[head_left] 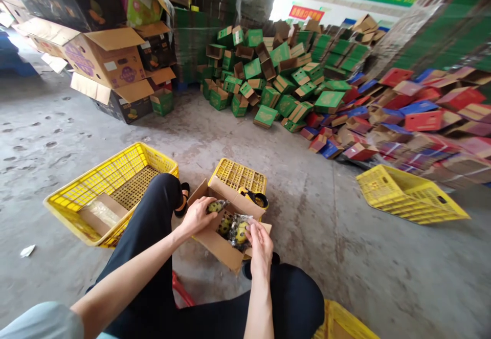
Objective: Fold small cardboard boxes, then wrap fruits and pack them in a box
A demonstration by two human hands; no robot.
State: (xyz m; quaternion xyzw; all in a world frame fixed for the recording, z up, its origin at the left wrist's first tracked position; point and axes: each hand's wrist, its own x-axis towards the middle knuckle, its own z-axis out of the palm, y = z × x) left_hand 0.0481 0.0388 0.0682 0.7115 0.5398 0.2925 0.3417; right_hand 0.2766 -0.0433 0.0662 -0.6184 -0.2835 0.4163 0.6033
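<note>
Between my legs, an open cardboard box point(220, 247) with raised flaps rests on an upturned yellow crate point(238, 175). My left hand point(197, 217) is over the box's left side, its fingers closed on a yellow-green, dark-spotted fruit point(217, 206) in a clear wrapper. At the right side, my right hand point(260, 239) pinches the crinkled wrapper of another wrapped fruit point(241, 232). A further dark-spotted fruit point(225, 223) lies inside the box between the hands. The exact kind of fruit cannot be made out. A black and yellow tape dispenser point(255, 198) sits behind the box.
On the left stands a yellow basket point(111, 175) with flattened cardboard inside. Another yellow basket point(410, 196) lies at the right. Green boxes point(266, 115) and red and blue boxes point(424, 120) are heaped at the back. Large cartons point(105, 63) are stacked back left.
</note>
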